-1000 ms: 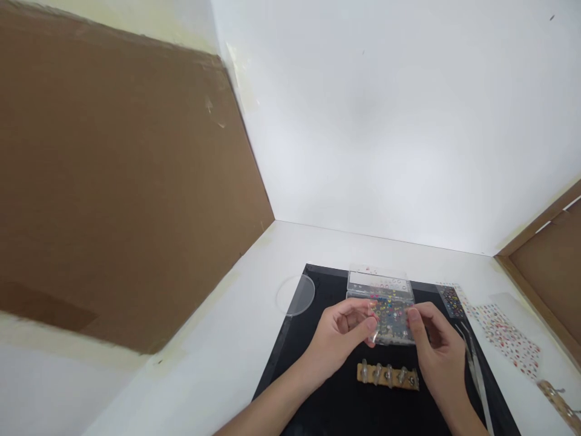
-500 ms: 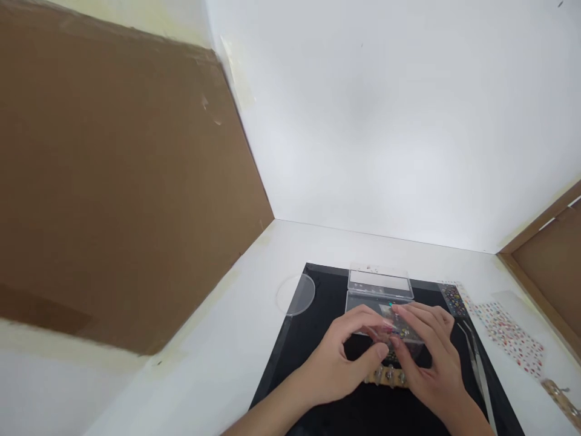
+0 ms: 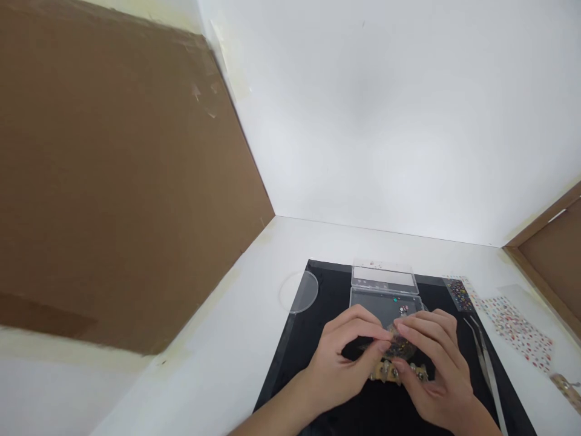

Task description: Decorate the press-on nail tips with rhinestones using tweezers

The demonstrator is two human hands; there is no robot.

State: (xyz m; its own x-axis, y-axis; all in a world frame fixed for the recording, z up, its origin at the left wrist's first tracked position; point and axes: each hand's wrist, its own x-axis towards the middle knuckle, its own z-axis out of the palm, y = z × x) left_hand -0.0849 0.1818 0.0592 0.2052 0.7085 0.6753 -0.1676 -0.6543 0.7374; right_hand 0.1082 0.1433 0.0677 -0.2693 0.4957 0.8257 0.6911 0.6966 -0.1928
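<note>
1. Pinching narrowly with left hand point(image 3: 340, 357) at the edge of a clear sticker sheet point(image 3: 402, 350), over the black mat point(image 3: 376, 415).
2. Holding that sheet with right hand point(image 3: 438, 362) too, between thumb and fingers.
3. With tweezers point(image 3: 488, 366) along the mat's right side, open case point(image 3: 373, 303) on its far part.

Left hand point(image 3: 347, 348) pinching edge of clear sticker sheet point(image 3: 402, 347), right hand point(image 3: 438, 357) curled against sheet's other side. Sheet's exact lie hard to tell. Tan strip point(image 3: 377, 370) with clear pieces just below, partly behind fingers. Open clear case point(image 3: 373, 303) beyond hands, on black mat point(image 3: 336, 412). Tweezers point(image 3: 496, 399) right of right hand. Clear disc point(image 3: 302, 292) straddling mat's left edge and white bench point(image 3: 218, 375). Red-dotted sheet point(image 3: 529, 339) on bench, far right.
</note>
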